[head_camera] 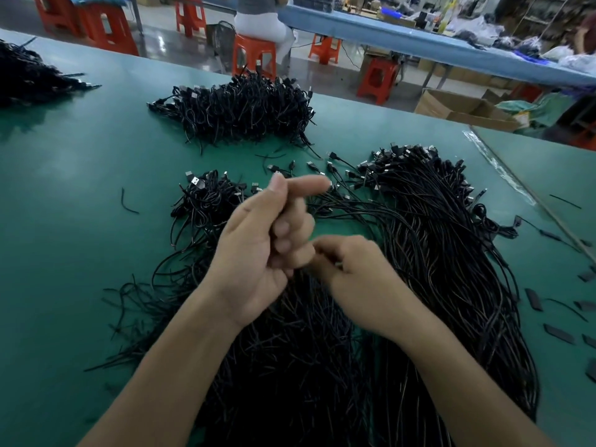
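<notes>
Black cables (306, 366) are heaped on the near green worktop (80, 253); another heap (245, 108) lies far, and dark flat pieces (559, 333) lie at right. Above the near heap, the left hand (258, 253) is curled, its hold not discernible. The right hand (358, 272) is pinched on those cables and touches the left.

The left hand (258, 243) and right hand (351, 272) meet above black cables (435, 253) on a green table (80, 221).

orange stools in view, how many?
6 stools: two top left, one further right, one under the seated person, two beside the blue table. Others may be hidden far right.
</notes>
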The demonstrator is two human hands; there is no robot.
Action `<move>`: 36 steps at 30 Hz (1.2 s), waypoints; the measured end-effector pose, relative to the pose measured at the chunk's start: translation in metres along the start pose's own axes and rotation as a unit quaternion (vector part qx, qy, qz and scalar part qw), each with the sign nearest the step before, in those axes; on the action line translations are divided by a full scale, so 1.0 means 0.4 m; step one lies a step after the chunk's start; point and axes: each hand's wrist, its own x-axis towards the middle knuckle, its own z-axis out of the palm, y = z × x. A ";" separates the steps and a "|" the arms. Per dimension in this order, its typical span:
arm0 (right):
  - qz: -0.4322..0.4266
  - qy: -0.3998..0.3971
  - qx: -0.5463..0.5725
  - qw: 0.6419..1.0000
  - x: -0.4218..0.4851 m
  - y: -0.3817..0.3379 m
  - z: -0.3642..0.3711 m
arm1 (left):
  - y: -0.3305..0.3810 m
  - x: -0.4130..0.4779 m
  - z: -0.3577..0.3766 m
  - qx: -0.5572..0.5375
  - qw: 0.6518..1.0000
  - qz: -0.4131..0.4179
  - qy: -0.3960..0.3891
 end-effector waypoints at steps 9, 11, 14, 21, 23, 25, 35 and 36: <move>-0.045 0.003 0.031 0.998 -0.027 -0.038 -0.061 | -0.019 0.006 -0.055 0.416 0.903 0.023 0.104; -0.080 0.035 0.065 0.994 -0.017 -0.047 -0.075 | -0.020 -0.006 -0.031 0.391 0.918 -0.056 0.034; -0.104 0.102 0.108 0.983 0.003 -0.040 -0.083 | -0.018 -0.021 0.000 0.331 0.936 -0.120 -0.003; 0.011 0.079 0.093 0.993 -0.004 0.001 -0.043 | 0.016 -0.018 0.001 0.052 0.986 -0.157 -0.034; 0.014 0.005 0.044 0.999 -0.015 -0.001 -0.029 | 0.020 -0.013 -0.008 -0.029 0.993 -0.107 -0.031; 0.010 -0.055 -0.002 0.998 -0.029 -0.012 -0.023 | 0.015 -0.004 -0.014 -0.060 0.997 -0.042 0.009; -0.084 0.055 -0.034 0.994 -0.020 -0.073 -0.100 | -0.036 -0.016 0.006 0.384 0.921 -0.045 0.048; -0.090 0.080 -0.013 0.993 -0.013 -0.071 -0.104 | -0.030 -0.019 0.010 0.335 0.938 -0.079 0.045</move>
